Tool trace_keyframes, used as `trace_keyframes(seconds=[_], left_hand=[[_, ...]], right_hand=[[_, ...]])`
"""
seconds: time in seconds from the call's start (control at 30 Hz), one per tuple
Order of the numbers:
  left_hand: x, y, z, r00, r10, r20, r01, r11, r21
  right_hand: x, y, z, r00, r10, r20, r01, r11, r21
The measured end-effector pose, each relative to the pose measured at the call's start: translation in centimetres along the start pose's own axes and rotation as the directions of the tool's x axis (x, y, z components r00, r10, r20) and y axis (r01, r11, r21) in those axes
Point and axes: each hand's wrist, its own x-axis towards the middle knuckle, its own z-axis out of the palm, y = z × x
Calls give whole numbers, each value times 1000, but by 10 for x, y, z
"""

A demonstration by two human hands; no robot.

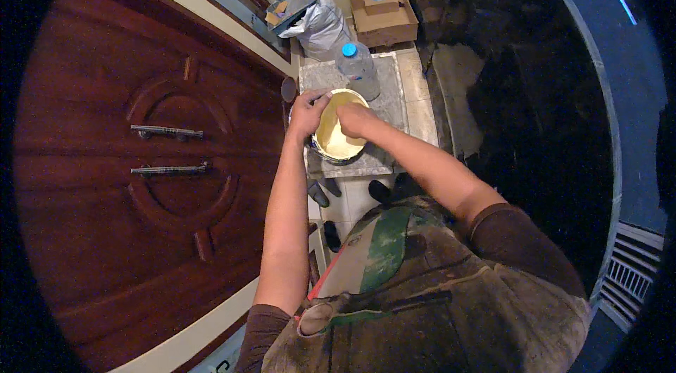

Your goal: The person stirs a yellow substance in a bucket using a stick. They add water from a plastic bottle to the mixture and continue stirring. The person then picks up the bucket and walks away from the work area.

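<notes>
Nearest us, our paint-stained shirt point(422, 302). At twelve o'clock our left hand point(306, 114) grips the rim of the bucket of cream paint point(336, 142); our right hand point(355, 119) reaches inside, grip unclear. The wooden door point(141, 162) at nine o'clock looks unpainted.

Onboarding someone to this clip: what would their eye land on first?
Probably the round bucket of pale yellow paint at centre, on a grey slab on the floor. The left hand grips its rim and the right hand reaches into it. Next, the big carved reddish-brown door with two metal handles fills the left side, and a clear bottle with a blue cap stands just beyond the bucket.
</notes>
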Motion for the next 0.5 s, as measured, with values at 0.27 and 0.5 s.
trace_keyframes(seconds=[0.27,0.5], left_hand=[[6,-3,8,998,-47,-41,49,998,28],[10,3,6,997,-27,-77,35,993,109]], right_hand=[[-3,7,11,986,72,-148,-40,977,210],[3,22,-1,980,-14,-201,36,993,109]])
